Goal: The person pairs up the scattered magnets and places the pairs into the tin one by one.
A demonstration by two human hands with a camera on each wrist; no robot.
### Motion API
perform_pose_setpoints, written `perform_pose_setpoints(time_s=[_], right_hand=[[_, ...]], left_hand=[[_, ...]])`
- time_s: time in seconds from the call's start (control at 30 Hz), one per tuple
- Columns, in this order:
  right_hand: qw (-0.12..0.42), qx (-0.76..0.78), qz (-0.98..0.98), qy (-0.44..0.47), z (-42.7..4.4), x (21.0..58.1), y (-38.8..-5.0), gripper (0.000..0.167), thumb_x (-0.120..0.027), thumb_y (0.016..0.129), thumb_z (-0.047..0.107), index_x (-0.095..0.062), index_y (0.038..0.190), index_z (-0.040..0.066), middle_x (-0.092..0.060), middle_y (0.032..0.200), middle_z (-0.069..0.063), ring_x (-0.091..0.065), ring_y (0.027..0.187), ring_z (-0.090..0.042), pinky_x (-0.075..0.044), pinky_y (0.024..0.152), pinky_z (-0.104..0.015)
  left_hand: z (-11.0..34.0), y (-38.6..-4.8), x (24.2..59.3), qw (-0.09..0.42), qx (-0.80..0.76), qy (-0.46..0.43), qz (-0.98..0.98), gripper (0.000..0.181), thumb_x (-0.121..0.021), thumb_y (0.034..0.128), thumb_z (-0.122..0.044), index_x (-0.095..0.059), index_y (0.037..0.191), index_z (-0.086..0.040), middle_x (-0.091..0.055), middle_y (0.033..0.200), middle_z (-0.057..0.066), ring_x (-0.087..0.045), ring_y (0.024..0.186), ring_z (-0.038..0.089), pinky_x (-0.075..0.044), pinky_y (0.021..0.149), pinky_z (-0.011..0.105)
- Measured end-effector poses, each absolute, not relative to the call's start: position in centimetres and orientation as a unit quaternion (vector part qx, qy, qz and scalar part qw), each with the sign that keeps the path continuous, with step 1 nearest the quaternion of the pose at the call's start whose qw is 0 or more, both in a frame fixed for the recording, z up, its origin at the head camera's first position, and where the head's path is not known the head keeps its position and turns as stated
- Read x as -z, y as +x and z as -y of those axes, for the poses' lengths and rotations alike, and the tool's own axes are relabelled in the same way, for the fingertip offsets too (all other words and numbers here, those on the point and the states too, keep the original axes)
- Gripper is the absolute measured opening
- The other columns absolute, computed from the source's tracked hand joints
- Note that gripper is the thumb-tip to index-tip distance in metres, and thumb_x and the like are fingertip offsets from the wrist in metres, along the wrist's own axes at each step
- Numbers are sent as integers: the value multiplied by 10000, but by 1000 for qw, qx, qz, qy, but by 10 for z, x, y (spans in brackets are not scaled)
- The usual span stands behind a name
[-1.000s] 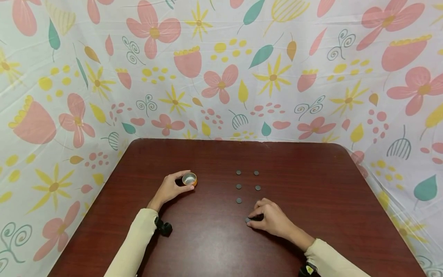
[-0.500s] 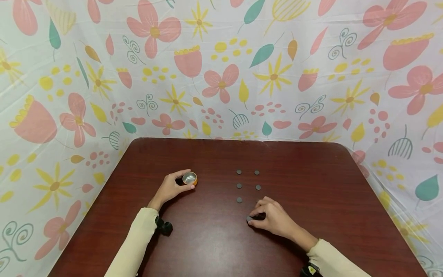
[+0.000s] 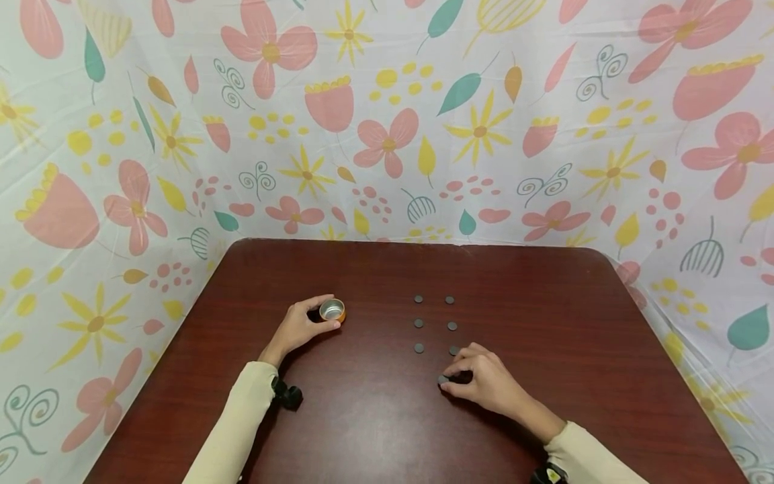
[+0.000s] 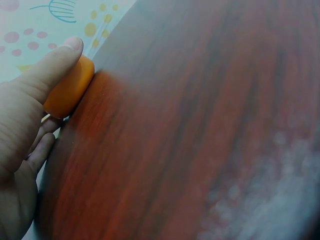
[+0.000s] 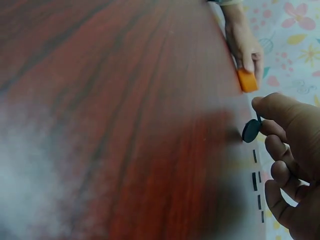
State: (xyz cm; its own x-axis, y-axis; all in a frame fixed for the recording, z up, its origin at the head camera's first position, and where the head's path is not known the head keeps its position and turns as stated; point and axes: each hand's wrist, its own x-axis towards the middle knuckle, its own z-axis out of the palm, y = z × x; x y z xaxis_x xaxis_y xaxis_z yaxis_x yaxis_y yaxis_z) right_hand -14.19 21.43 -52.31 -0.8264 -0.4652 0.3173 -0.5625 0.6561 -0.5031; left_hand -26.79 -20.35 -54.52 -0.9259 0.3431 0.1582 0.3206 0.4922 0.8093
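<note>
A small round orange tin (image 3: pixel 332 311), silvery inside and with its opening upward, stands at the left of the table. My left hand (image 3: pixel 299 325) holds it, thumb and fingers on opposite sides; the left wrist view shows the thumb (image 4: pixel 67 52) along its orange wall. My right hand (image 3: pixel 484 382) pinches a small dark grey disc (image 3: pixel 442 380) between thumb and forefinger, low over the table. In the right wrist view that disc (image 5: pixel 251 131) is tilted, with a thin dark edge beside it at the fingertips. Other grey discs (image 3: pixel 418 323) lie beyond the right hand, the nearest right one (image 3: pixel 453 350) partly covered by it.
The loose discs form two columns on the dark reddish-brown table (image 3: pixel 363 410). A floral cloth (image 3: pixel 387 134) hangs behind the table and along its sides. Black wrist cameras (image 3: pixel 287 395) sit at both sleeves.
My right hand has shifted slightly to the right with the disc in its pinch. A loose disc hidden before now shows beyond its fingers. My left hand stays on the tin.
</note>
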Motion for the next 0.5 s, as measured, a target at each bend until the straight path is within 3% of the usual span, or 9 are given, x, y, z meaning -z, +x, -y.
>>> perform_pose_setpoints(time_s=[0.5], right_hand=[[129,-335,890,282,-224,527,-140,162,-930,752,219,-815,852,273,-651,832,213,-526,790,1,-466,632,-199]], left_hand=[[203,-268,546,8,-463,191,-866,737,-856,816,-446,-605,1443,-152,-632,1388,-2,-566,1312,242,-476,1054,515]])
